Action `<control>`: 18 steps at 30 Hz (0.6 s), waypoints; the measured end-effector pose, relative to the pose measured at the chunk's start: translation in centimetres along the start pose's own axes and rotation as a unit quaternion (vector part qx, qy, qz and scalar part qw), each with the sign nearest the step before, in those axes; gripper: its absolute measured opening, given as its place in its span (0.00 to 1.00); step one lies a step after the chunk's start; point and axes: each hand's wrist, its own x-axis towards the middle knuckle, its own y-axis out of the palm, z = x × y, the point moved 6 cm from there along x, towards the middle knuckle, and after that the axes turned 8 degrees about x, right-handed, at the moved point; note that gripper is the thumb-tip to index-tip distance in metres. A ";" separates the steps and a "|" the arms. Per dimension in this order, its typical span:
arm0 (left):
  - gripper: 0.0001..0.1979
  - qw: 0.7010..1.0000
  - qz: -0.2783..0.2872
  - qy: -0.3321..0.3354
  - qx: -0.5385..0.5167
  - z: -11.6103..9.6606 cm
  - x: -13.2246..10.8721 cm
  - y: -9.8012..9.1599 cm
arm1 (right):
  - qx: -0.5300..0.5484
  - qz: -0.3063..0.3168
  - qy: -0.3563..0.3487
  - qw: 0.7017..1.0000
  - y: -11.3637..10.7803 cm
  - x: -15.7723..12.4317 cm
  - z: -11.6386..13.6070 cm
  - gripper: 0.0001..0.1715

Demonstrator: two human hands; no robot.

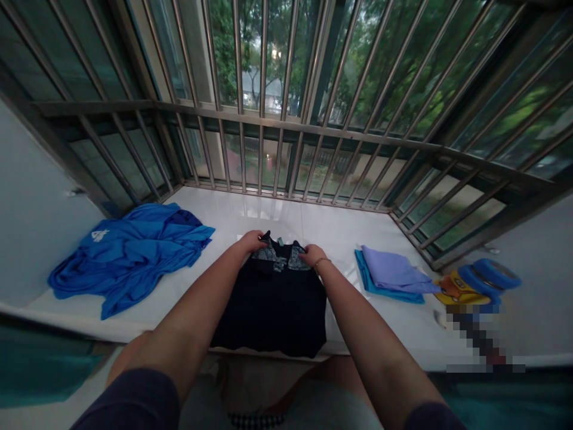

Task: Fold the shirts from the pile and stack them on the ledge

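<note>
A dark navy garment (271, 310) lies flat on the white tiled ledge (340, 233), directly in front of me. Its upper edge has a patterned grey-blue trim (275, 255) around the neckline. My left hand (253, 241) pinches the garment's upper left edge by the neckline. My right hand (311, 255), with a thin bracelet at the wrist, grips the opposite upper edge. The lower hem hangs near the ledge's front edge.
A crumpled blue garment (128, 257) lies to the left. A folded lilac and turquoise cloth stack (391, 275) sits to the right, beside a yellow printed item (461, 289) and a blue ring-shaped object (490, 275). Metal window bars (286, 125) run along the ledge's far side.
</note>
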 end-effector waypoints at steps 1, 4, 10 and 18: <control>0.11 1.000 -0.013 0.007 -0.013 -0.2 -0.1 -0.8 | 0.006 -0.006 -0.007 1.000 -0.4 0.2 0.4 0.19; 0.10 0.997 -0.057 0.036 -0.049 -1.2 -0.8 -3.6 | 0.028 -0.046 -0.042 0.998 -2.6 0.0 1.6 0.18; 0.13 0.977 -0.104 0.174 -0.059 -1.3 -9.2 -6.0 | 0.093 -0.112 -0.149 0.978 -5.9 -6.8 1.7 0.10; 0.18 0.975 -0.051 0.218 0.000 4.3 -23.7 1.6 | 0.040 0.001 -0.290 0.956 1.2 -20.4 -5.2 0.30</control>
